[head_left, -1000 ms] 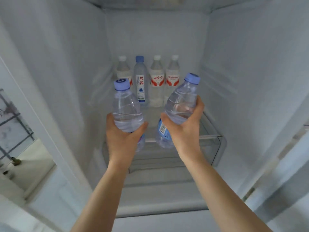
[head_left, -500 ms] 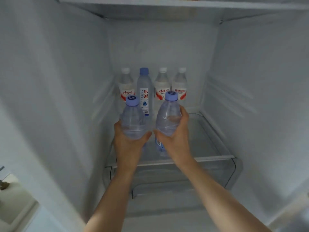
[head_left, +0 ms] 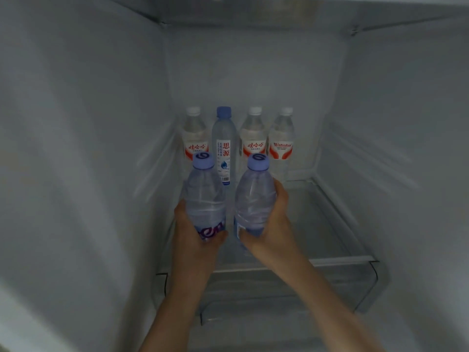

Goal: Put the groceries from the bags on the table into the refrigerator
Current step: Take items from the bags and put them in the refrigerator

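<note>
Both arms reach into the open refrigerator. My left hand point(head_left: 195, 240) grips the lower part of a clear water bottle point(head_left: 204, 196) with a light purple cap. My right hand point(head_left: 272, 224) grips a second, matching bottle point(head_left: 253, 199) beside it. Both bottles stand upright, close together, over the left part of the glass shelf point(head_left: 330, 224); whether their bases touch the shelf is hidden by my hands.
Along the back wall stands a row of several bottles: a tall blue-capped one point(head_left: 223, 146) and three white-capped ones with red labels point(head_left: 281, 143). A clear drawer point(head_left: 365, 288) sits under the shelf. The shelf's right half is bare glass.
Both hands have carried the bottles deeper into the refrigerator and lower toward the shelf. The right bottle, tilted a second ago, now stands upright beside the left one.
</note>
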### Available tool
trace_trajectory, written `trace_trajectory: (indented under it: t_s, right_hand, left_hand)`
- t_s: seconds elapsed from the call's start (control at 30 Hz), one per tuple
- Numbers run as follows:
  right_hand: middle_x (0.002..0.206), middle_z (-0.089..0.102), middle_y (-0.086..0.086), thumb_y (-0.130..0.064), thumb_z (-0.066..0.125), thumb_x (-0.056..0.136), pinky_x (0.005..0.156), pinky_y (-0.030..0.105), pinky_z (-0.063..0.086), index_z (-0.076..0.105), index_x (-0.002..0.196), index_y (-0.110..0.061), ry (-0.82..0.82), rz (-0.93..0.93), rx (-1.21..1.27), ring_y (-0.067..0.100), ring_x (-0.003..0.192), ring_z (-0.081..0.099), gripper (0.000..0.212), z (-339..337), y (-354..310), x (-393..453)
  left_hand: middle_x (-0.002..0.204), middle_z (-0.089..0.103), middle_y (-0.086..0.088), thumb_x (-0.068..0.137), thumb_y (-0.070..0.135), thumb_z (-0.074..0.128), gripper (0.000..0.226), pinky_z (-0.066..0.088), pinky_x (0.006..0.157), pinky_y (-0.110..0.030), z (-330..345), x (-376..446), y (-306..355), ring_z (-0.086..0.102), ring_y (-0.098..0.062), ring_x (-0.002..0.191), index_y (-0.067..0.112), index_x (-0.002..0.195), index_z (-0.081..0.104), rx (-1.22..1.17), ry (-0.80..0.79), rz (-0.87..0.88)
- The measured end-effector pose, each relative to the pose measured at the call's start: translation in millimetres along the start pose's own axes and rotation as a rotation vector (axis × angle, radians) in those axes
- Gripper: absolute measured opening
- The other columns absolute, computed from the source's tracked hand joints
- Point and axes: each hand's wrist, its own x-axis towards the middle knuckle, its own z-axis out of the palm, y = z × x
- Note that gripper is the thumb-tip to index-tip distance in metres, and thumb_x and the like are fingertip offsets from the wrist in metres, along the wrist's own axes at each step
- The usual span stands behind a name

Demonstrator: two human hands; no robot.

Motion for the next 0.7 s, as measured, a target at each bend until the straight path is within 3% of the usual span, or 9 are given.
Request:
trace_trajectory:
  t_s: [0.07, 0.13, 0.2, 0.27, 0.33, 0.4, 0.47, 0.57, 0.7]
  right_hand:
    - [0.11, 0.044, -0.039, 0.002, 0.078, 0.067, 0.085, 0.005, 0.045, 0.027, 0.136, -0.031, -0.016, 0.001, -0.051, -0.017, 0.104, 0.05, 0.092, -3, 4, -1]
    - [0.115, 0.047, -0.034, 0.0, 0.082, 0.065, 0.082, 0.002, 0.043, 0.025, 0.127, -0.045, -0.016, 0.004, -0.057, -0.014, 0.106, 0.052, 0.095, -2, 3, 2]
    - [0.117, 0.052, -0.018, -0.005, 0.086, 0.061, 0.083, 0.002, 0.042, 0.028, 0.127, -0.038, 0.007, -0.004, -0.059, -0.007, 0.105, 0.055, 0.093, 4, 1, 8]
    - [0.111, 0.052, -0.015, -0.005, 0.087, 0.06, 0.08, 0.0, 0.041, 0.032, 0.124, -0.033, 0.042, -0.026, -0.062, -0.007, 0.1, 0.054, 0.089, 15, 4, 23]
    - [0.11, 0.053, -0.012, -0.003, 0.087, 0.061, 0.081, 0.003, 0.043, 0.034, 0.122, -0.032, 0.067, -0.031, -0.068, -0.004, 0.098, 0.055, 0.086, 25, 11, 42]
    - [0.116, 0.055, -0.002, -0.005, 0.086, 0.062, 0.089, 0.018, 0.05, 0.038, 0.125, -0.026, 0.078, 0.0, -0.074, 0.007, 0.104, 0.057, 0.082, 34, 17, 59]
    - [0.126, 0.052, 0.005, -0.008, 0.086, 0.063, 0.096, 0.031, 0.05, 0.034, 0.137, -0.018, 0.076, 0.006, -0.073, 0.015, 0.114, 0.055, 0.091, 41, 26, 74]
    - [0.135, 0.044, 0.01, -0.008, 0.085, 0.066, 0.101, 0.03, 0.043, 0.02, 0.148, -0.016, 0.074, 0.0, -0.103, 0.019, 0.123, 0.049, 0.104, 52, 31, 85]
    - [0.141, 0.034, 0.012, -0.004, 0.081, 0.065, 0.101, 0.029, 0.042, 0.0, 0.151, -0.017, -0.009, 0.079, -0.218, 0.026, 0.127, 0.045, 0.119, 66, 45, 94]
  left_hand:
    - [0.122, 0.058, -0.002, 0.071, 0.0, 0.082, 0.076, 0.052, 0.095, -0.036, 5, 6, 1, 0.06, -0.014, 0.109, 0.013, 0.134, 0.041, -0.014, 0.015, 0.011]
    - [0.121, 0.06, -0.005, 0.07, 0.003, 0.082, 0.073, 0.053, 0.093, -0.038, 9, 18, -1, 0.061, -0.017, 0.109, 0.011, 0.132, 0.044, -0.015, 0.044, -0.003]
    - [0.113, 0.063, -0.01, 0.065, 0.017, 0.083, 0.068, 0.056, 0.087, -0.047, 13, 37, -8, 0.064, -0.025, 0.103, 0.006, 0.123, 0.051, 0.019, 0.09, 0.008]
    - [0.102, 0.064, -0.017, 0.058, 0.024, 0.08, 0.064, 0.057, 0.078, -0.053, 19, 57, -20, 0.066, -0.034, 0.094, -0.002, 0.111, 0.054, 0.06, 0.128, -0.006]
    - [0.1, 0.065, -0.013, 0.06, 0.012, 0.081, 0.056, 0.058, 0.077, -0.041, 25, 70, -22, 0.066, -0.03, 0.092, -0.002, 0.107, 0.055, 0.075, 0.185, -0.009]
    - [0.106, 0.061, -0.002, 0.065, -0.004, 0.081, 0.055, 0.051, 0.076, -0.017, 28, 77, -19, 0.062, -0.017, 0.095, 0.009, 0.11, 0.052, 0.052, 0.237, 0.012]
    - [0.109, 0.056, 0.002, 0.067, -0.01, 0.078, 0.061, 0.042, 0.071, -0.009, 30, 83, -16, 0.057, -0.013, 0.096, 0.012, 0.116, 0.048, 0.025, 0.261, 0.006]
    - [0.113, 0.054, 0.0, 0.065, -0.008, 0.08, 0.072, 0.04, 0.078, -0.016, 29, 94, -18, 0.054, -0.013, 0.1, 0.003, 0.127, 0.045, 0.06, 0.265, 0.004]
    - [0.118, 0.059, -0.002, 0.064, -0.004, 0.082, 0.073, 0.05, 0.086, -0.032, 26, 101, -23, 0.059, -0.017, 0.103, 0.009, 0.127, 0.047, 0.071, 0.233, -0.011]
